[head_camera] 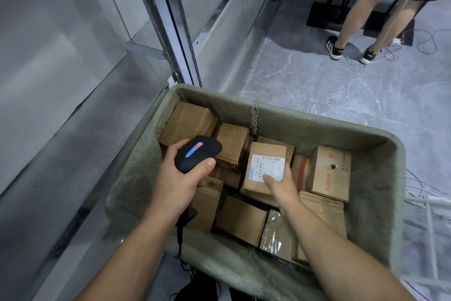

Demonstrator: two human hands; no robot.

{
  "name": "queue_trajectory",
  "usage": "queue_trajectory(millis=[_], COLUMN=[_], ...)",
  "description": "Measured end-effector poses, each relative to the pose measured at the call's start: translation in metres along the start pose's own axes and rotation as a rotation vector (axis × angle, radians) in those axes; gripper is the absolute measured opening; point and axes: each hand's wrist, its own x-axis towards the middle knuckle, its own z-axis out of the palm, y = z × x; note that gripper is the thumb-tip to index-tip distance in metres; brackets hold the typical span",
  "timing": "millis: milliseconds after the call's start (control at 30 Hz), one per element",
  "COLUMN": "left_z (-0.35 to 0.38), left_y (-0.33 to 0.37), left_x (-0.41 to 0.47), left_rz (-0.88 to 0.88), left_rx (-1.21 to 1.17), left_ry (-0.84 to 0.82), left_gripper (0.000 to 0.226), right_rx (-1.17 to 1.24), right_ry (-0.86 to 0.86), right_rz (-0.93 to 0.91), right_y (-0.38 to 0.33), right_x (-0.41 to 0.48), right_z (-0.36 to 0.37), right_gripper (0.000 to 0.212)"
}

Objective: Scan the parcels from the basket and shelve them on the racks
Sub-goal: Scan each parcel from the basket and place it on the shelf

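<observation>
A basket (380,215) lined with grey-green sacking holds several brown cardboard parcels. My left hand (178,186) grips a black handheld scanner (196,153) with a lit red and blue strip, held over the basket's left side. My right hand (280,186) holds a small parcel (262,154) with a white barcode label (268,166) facing up, thumb on the label's lower edge and fingers round its right side. The scanner's head points toward this parcel. The grey metal racks (80,95) stand to the left, their shelves bare in view.
A rack upright (175,32) rises just behind the basket's far left corner. Another person's legs (353,20) stand at the far right beside a black stand base (327,14). White cables (419,191) trail on the tiled floor right of the basket.
</observation>
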Motion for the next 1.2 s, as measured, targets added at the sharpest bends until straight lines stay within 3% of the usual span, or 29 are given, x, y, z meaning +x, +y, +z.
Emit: queue_trajectory(millis=[167, 400, 700, 833, 1200], left_z=[-0.005, -0.016, -0.044, -0.065, -0.135], left_y=[-0.005, -0.003, -0.004, -0.001, -0.003], left_x=[-0.004, -0.017, -0.059, -0.103, -0.221], left_rz=[-0.01, 0.008, 0.084, 0.134, 0.327], left_rx=[0.007, 0.007, -0.032, -0.061, 0.009], left_ry=[0.017, 0.044, 0.082, 0.109, 0.134], left_gripper=[0.064, 0.057, 0.051, 0.061, 0.059], right_rx=[0.108, 0.15, 0.04, 0.011, -0.581], right_ry=[-0.045, -0.09, -0.121, -0.159, -0.307], right_rz=[0.035, -0.01, -0.237, -0.342, -0.747], right_y=[0.016, 0.013, -0.026, -0.048, -0.146], right_x=[0.011, 0.005, -0.043, -0.078, -0.218], right_z=[0.003, 0.004, 0.001, 0.004, 0.021], right_gripper=[0.072, 0.078, 0.085, 0.085, 0.088])
